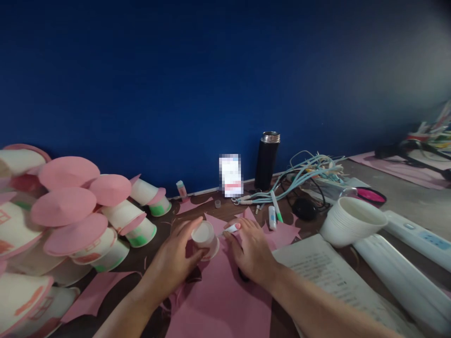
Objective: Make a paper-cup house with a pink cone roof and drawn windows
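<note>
My left hand (178, 253) is closed around a small white paper cup (203, 233), its thumb and fingers on opposite sides. The cup's base faces up and its rim is down at the pink paper sheet (225, 295). My right hand (252, 249) grips a white marker (231, 228) with a pink end, the other end pointing toward the cup. Whether the marker touches the cup or the paper, I cannot tell. A dark object under my right palm is mostly hidden.
At left are several decorated cups (141, 237) with pink paper cones (68, 171). A phone (231, 176), black bottle (266, 162), glue stick (181, 188), green-tipped marker (276, 205) and cables (299, 173) stand or lie behind. Stacked cups (352, 220) and a printed sheet (317, 263) are right.
</note>
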The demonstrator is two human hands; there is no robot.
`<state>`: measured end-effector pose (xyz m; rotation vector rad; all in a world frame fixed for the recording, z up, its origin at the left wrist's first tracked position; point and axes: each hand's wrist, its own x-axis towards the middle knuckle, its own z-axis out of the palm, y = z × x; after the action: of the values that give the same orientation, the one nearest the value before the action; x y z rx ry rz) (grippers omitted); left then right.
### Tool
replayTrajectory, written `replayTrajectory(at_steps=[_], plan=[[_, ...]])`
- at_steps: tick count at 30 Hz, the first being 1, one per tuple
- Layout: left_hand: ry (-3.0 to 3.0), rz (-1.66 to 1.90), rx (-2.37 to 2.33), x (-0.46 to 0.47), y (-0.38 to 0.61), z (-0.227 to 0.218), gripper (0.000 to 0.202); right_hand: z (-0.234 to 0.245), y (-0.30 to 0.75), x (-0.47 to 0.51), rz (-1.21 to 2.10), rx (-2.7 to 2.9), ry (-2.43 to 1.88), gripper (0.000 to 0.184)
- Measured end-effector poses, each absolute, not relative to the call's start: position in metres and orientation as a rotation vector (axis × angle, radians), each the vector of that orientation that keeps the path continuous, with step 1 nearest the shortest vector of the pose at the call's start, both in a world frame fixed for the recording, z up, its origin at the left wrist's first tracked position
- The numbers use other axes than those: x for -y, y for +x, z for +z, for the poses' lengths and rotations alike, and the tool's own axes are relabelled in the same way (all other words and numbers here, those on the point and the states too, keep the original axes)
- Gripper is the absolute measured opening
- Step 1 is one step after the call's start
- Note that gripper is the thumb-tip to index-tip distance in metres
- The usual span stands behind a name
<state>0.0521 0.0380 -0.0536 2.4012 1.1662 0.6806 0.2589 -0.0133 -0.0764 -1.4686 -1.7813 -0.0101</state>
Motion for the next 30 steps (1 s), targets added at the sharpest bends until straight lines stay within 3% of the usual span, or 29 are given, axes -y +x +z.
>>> replayTrajectory(at_steps=[30], plan=[[2.38, 0.733, -1.104, -0.036, 0.054, -0.048, 0.06, -0.059, 0.241, 0.037, -0.008, 2.004, -1.3, 0.01]])
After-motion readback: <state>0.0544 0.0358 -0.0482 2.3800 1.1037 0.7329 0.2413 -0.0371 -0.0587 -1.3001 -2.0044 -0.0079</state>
